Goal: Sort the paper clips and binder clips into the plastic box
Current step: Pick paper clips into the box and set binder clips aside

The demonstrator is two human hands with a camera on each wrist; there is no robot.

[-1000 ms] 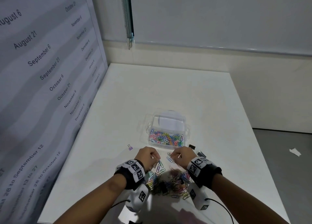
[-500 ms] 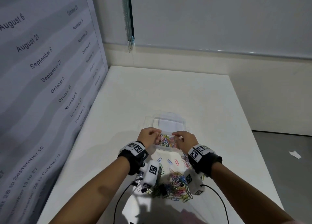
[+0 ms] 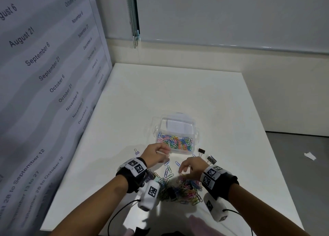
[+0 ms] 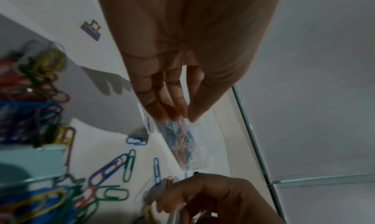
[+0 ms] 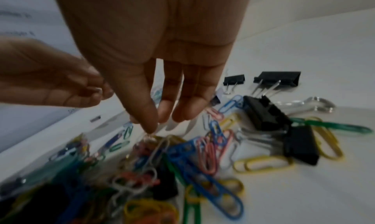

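1. Fingers: R hand [image 5: 154,54] has thumb and fingertips [image 5: 150,125] drawn together over the mixed pile [image 3: 179,189], tips at a pale paper clip [image 5: 156,149]; looks like a pinch, but blur means can't tell if it's actually gripped. L hand [image 3: 156,154] fingers bunched, tips together; whether they pinch anything, can't tell (a thin pale streak by the fingers in head view, unclear).
2. L hand sits just in front of the clear plastic box [image 3: 195,129], near its front-left corner.
3. Done so far: box's near compartment holds a thick layer of small coloured paper clips [image 3: 175,142]. Far compartment looks to have no clips in it.
4. Left: big tangle of paper clips + black binder clips [image 5: 263,113] on the white table [image 3: 178,93] between the wrists, a few loose paper clips between pile and box.
5. Strays: two black binder clips [image 3: 202,151] right of the box, one purple binder clip [image 3: 136,151] left of L hand.
6. Est: paper clips maybe halfway, no binder clips visibly boxed yet.
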